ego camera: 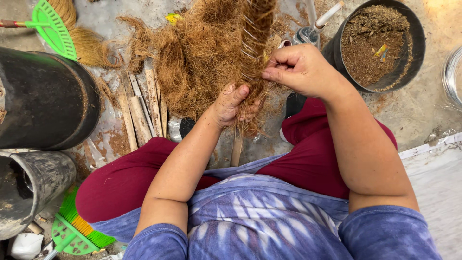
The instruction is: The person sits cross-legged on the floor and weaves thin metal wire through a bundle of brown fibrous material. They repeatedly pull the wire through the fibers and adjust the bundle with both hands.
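Observation:
A stick wrapped in brown coconut fibre and bound with thin pale string, the fibre pole [253,33], stands upright before me. My left hand [232,103] grips its lower end, fingers closed around loose fibre. My right hand [299,69] pinches the pole's right side a little higher, fingers closed on the fibre and string. Behind the pole lies a big heap of loose coconut fibre [197,58]. My legs in dark red trousers frame the bottom of the pole.
Several wooden slats [142,113] lie left of the heap. A black pot of brown soil [378,43] stands at upper right, a spray bottle [313,30] beside it. Large black pots [45,101] sit left. Green brooms [53,29] lie at upper left and lower left.

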A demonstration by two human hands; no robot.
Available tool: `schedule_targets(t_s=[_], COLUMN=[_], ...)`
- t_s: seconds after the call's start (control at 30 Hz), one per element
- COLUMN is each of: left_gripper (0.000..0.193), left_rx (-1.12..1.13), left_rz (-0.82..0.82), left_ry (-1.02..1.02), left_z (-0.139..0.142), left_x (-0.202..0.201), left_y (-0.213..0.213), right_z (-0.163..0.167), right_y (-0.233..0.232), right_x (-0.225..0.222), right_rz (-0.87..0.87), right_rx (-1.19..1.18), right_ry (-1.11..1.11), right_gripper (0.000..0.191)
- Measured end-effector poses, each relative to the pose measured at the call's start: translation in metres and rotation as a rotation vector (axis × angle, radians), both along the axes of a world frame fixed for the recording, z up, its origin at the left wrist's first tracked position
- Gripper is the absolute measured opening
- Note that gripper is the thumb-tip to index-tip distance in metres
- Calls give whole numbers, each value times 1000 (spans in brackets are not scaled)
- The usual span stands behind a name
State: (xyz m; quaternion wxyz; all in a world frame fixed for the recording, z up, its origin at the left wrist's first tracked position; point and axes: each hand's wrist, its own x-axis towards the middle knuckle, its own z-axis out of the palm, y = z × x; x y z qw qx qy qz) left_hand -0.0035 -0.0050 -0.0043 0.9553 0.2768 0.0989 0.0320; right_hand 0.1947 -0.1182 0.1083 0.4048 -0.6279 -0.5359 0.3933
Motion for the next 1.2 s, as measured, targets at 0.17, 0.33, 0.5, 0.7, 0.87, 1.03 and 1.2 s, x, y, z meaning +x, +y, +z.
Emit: schedule_targets(t_s=[0.17,0.33,0.5,0.7,0.87,1.03,1.2], left_gripper=[59,60,60,65,74,61,46], left_rx=[-87,-268,-40,195,312,549,518], left_rz=[-285,-460,-245,9,202,332,375], left_ry=[-314,-441,-409,-183,-131,-198,5], left_z=[-4,-12,-8,7,7,2,4], left_x=[1,6,7,11,16,17,19], left_y=[-2,-8,-4,9,3,-7,-13], right_z=[-21,-37,-36,-21,-14,-8,4], right_y=[3,6,9,8,4,2,5], right_x=[10,13,1,4,-3,-21,-29], right_rz=[106,117,66,-41,-123,-235,-273], right_rx=[-22,-192,-186,-31,83,172,109], right_ry=[276,82,500,241,-40,-187,-327], right_gripper=[23,32,28,33,38,42,45])
